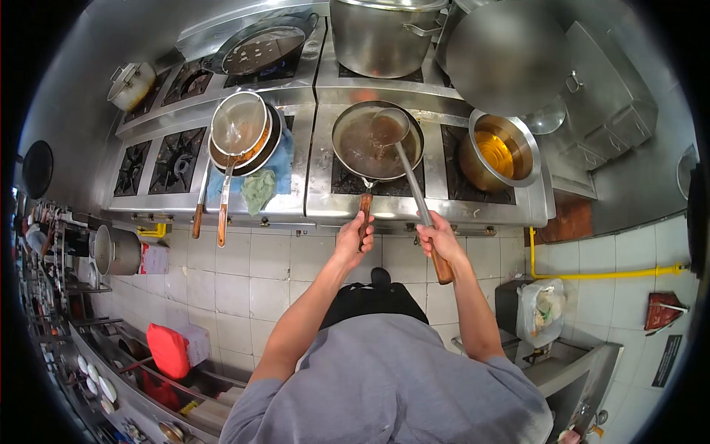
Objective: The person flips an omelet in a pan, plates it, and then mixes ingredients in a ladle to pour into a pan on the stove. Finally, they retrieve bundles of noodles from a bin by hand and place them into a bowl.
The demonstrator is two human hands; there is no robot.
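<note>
A frying pan (355,152) with brown liquid in it sits on a burner of the steel stove in front of me. My left hand (356,235) is wrapped round the pan's wooden handle. In my right hand (441,238) is the long shaft of a ladle (411,172), its wooden grip end sticking out below my fingers. The ladle's round bowl rests inside the pan, over the liquid and toward the right side, with brown liquid in it.
Left of the pan, strainers (239,124) lie stacked over another pan on a blue cloth, beside a green cloth (258,191). To the right stands a pot of golden liquid (494,152). Behind are a tall stockpot (383,37) and a wide dark pan (264,49).
</note>
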